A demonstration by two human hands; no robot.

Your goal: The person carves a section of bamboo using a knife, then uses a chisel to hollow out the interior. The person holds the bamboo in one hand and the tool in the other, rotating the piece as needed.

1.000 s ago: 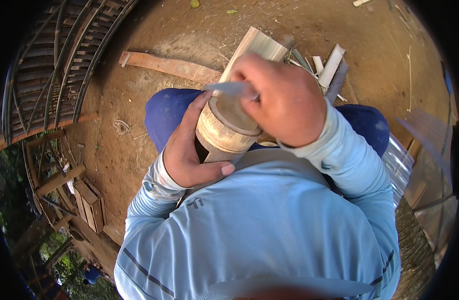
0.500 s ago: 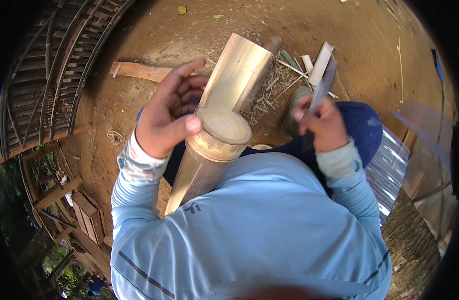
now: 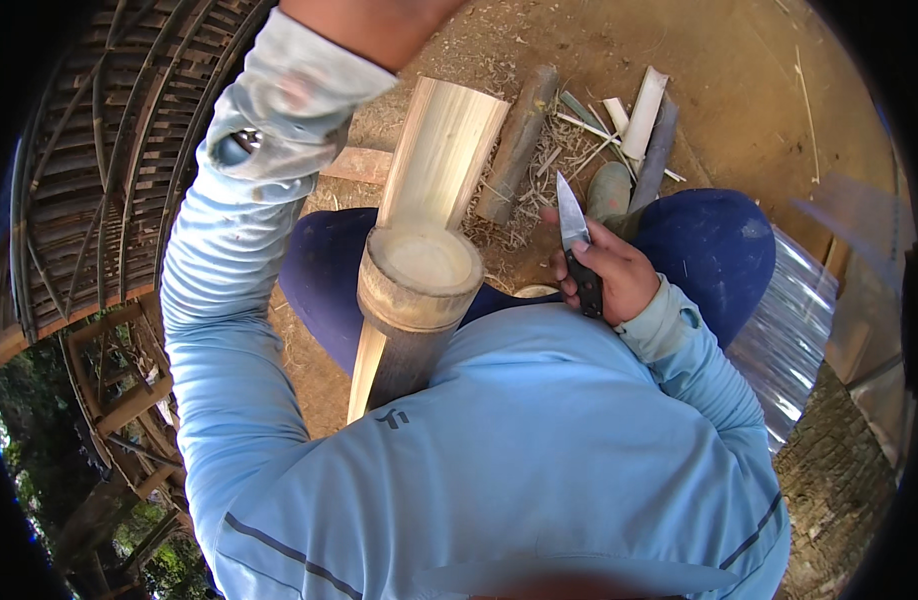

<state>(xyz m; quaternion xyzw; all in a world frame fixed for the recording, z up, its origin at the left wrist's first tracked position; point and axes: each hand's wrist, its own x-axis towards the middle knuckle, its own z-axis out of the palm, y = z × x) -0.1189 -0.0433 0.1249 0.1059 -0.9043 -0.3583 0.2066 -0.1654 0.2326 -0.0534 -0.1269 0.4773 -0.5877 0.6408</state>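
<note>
A split length of bamboo (image 3: 414, 305) leans between my legs against my shirt, its pale inner face showing above and a round node at the middle. In my right hand (image 3: 624, 275) is a knife (image 3: 573, 218), its black handle wrapped by my fingers and its pointed blade aimed upward, apart from the bamboo. My left arm reaches far forward across the left side, off the bamboo. Only the wrist end of my left hand (image 3: 384, 25) shows at the upper edge; its fingers are out of the picture.
Beyond the bamboo a short brown log (image 3: 517, 145) lies among shavings on the dirt. Cut bamboo strips (image 3: 643, 115) lie near my boot (image 3: 608, 190). A slatted bamboo structure (image 3: 89, 160) stands at left, a shiny corrugated sheet (image 3: 784, 335) at right.
My left hand has left the bamboo and moved forward, mostly out of view. My right hand has come nearer with the knife. The bamboo has shifted slightly left.
</note>
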